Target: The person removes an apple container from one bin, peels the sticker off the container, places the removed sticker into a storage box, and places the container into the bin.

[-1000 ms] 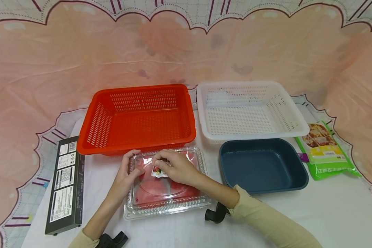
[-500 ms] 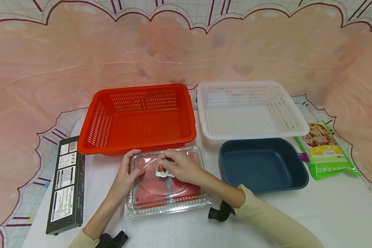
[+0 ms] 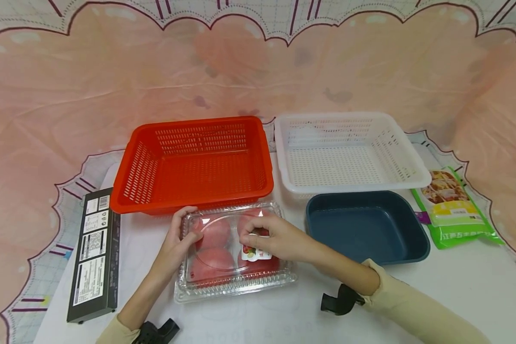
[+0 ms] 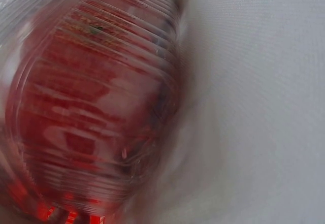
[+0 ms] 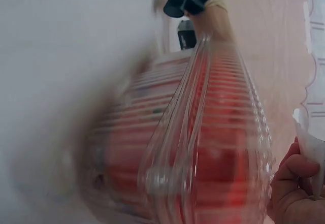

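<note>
A clear plastic clamshell box [image 3: 236, 289] with several round red items [image 3: 215, 260] inside lies on the table, its lid down. My left hand [image 3: 172, 248] holds it by the left side, thumb on the lid and fingers at the far left corner. Over the right half of the lid, my right hand [image 3: 279, 239] pinches a white sticker label [image 3: 254, 254] with a small fruit picture. In the right wrist view the label [image 5: 311, 145] stands up from the box between thumb and fingers. The left wrist view shows the box's ribbed side [image 4: 101, 122] close up; no hand shows clearly there.
Behind the box stands a red plastic basket [image 3: 185, 203], with a white basket [image 3: 352, 184] to its right. A dark blue tray [image 3: 365, 229] sits right of the box, near a green food packet [image 3: 456, 208]. A long black box [image 3: 95, 253] lies at the left.
My right hand has moved right and slightly nearer across the lid, with the label going along in its fingers. More red items show through the lid's middle. My left hand keeps its place.
</note>
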Motion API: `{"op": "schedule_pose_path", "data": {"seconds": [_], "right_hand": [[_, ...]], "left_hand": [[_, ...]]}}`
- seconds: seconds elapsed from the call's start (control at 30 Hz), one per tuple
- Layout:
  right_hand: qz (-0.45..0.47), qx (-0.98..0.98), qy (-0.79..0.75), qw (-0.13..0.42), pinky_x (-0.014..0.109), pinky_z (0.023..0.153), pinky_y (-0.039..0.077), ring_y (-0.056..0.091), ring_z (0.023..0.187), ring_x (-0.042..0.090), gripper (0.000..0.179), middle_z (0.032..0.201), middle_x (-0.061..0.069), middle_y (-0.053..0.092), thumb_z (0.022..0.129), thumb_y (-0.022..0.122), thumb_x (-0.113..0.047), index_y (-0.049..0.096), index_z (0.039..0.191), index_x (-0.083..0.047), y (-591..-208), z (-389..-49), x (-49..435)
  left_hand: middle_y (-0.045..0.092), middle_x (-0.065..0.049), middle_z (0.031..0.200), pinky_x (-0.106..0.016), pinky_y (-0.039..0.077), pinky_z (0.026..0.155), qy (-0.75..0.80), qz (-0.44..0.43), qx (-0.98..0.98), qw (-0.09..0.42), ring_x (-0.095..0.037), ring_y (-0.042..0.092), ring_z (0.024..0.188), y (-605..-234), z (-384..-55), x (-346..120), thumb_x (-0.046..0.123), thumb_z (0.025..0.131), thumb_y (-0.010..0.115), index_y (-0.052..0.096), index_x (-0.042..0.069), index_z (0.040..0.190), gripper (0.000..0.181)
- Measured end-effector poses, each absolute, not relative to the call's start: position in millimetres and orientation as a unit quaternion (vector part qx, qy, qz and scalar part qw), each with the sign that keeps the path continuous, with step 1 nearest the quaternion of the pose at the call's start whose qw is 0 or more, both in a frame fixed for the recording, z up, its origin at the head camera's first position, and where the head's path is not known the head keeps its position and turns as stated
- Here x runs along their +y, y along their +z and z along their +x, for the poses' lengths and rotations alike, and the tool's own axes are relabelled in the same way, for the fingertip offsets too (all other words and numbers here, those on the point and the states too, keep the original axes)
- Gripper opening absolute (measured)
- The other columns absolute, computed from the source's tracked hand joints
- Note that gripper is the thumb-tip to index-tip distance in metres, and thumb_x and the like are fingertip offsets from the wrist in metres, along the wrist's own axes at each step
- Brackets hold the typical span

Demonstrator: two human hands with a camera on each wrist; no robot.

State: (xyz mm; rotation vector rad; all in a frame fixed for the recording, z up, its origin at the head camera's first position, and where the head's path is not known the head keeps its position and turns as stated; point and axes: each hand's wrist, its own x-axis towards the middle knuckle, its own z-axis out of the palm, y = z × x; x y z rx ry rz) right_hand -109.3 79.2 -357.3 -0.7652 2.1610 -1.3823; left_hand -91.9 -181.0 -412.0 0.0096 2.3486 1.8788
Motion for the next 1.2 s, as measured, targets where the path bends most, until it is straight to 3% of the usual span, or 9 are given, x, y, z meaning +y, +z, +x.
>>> {"op": "schedule_pose_path", "data": {"seconds": [0.27, 0.57, 0.93, 1.2], "right_hand": [[-0.279, 0.792, -0.493, 0.227, 0.022, 0.068, 0.050, 0.056, 0.075, 0.012, 0.012, 0.080, 0.003, 0.063, 0.094, 0.063, -0.021, 0.066, 0.094, -0.010, -358.1, -113.1, 97.8], [-0.283, 0.807, -0.467, 0.223, 0.020, 0.059, 0.044, 0.053, 0.071, 0.010, 0.010, 0.079, 0.001, 0.060, 0.094, 0.062, -0.019, 0.067, 0.092, -0.010, -354.3, -128.7, 144.7], [-0.237, 0.826, -0.427, 0.280, 0.021, 0.058, 0.048, 0.054, 0.067, 0.005, 0.021, 0.082, 0.001, 0.061, 0.097, 0.057, -0.021, 0.066, 0.099, -0.002, -366.9, -155.1, 231.6], [-0.219, 0.842, -0.390, 0.300, 0.020, 0.058, 0.046, 0.052, 0.066, 0.004, 0.019, 0.080, 0.002, 0.061, 0.095, 0.060, -0.019, 0.068, 0.099, -0.002, -386.9, -173.1, 255.7]], "left_hand": [[0.025, -0.010, 0.149, -0.066, 0.013, 0.116, 0.623, 0.004, 0.779, 0.066, -0.031, 0.023, 0.137, -411.3, -91.5, -180.8, 0.006, 0.091, 0.049, 0.031, 0.012, 0.141, 0.053], [0.027, -0.010, 0.148, -0.064, 0.018, 0.115, 0.625, 0.004, 0.777, 0.068, -0.030, 0.026, 0.135, -411.7, -91.6, -180.2, 0.006, 0.091, 0.049, 0.031, 0.013, 0.141, 0.053], [0.024, -0.012, 0.151, -0.069, 0.010, 0.115, 0.612, 0.007, 0.788, 0.066, -0.033, 0.020, 0.140, -410.4, -91.9, -182.2, 0.007, 0.091, 0.049, 0.031, 0.011, 0.141, 0.053], [0.026, -0.012, 0.148, -0.065, 0.017, 0.115, 0.621, 0.003, 0.781, 0.068, -0.032, 0.026, 0.134, -411.2, -91.1, -180.9, 0.005, 0.091, 0.049, 0.030, 0.011, 0.141, 0.054]]}}
